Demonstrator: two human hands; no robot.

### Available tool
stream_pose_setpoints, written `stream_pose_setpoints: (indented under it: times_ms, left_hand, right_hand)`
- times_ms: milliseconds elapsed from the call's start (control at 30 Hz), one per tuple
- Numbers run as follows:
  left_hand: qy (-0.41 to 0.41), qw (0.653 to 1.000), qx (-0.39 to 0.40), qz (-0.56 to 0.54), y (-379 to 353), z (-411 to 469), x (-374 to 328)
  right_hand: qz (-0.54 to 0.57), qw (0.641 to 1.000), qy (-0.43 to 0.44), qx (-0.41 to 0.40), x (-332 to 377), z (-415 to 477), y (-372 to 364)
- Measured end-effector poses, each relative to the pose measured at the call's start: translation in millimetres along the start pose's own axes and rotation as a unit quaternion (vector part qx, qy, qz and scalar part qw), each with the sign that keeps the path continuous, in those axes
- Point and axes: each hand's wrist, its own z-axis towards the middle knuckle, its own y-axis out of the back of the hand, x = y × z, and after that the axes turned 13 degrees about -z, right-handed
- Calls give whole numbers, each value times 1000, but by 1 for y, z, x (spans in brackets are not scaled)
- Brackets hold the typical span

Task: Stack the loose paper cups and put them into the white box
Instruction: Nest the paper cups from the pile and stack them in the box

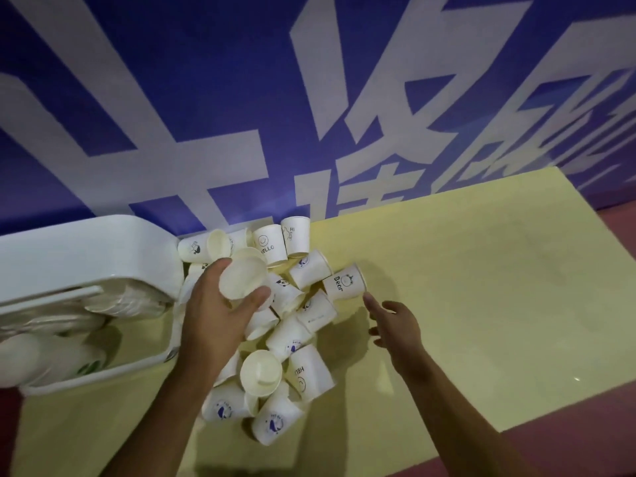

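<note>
Beside one white box (86,251), left hand (213,315) grips one cup (242,278); right hand (395,325) spread

A single wide view from the head, at the near side, looks forward and down, close over the table (481,270), facing the blue wall (192,91) behind it.
</note>
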Motion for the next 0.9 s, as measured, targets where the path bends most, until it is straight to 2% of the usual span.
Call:
stream_pose_setpoints:
  times_ms: [100, 200, 433, 600, 667, 767, 900]
  left_hand:
    - [-23, 998, -20, -45, 1, -7, -7]
    - [-34, 997, -39, -52, 2, -11, -7]
    - [-10, 997, -68, -27, 18, -15, 4]
    - [19, 994, -83, -65, 41, -23, 9]
    - [18, 993, -90, -74, 52, -29, 11]
    - [24, 989, -107, -97, 78, -38, 20]
    - [24, 986, -131, -101, 118, -43, 43]
  right_hand:
    - [55, 993, -77, 69, 17, 28, -15]
    - [105, 984, -111, 88, 29, 47, -31]
    - [136, 982, -120, 54, 32, 76, -49]
    - [175, 977, -121, 30, 37, 70, -51]
    - [172, 980, -101, -5, 41, 65, -47]
    - [141, 988, -17, -61, 48, 50, -40]
    - [142, 982, 104, -70, 65, 8, -36]
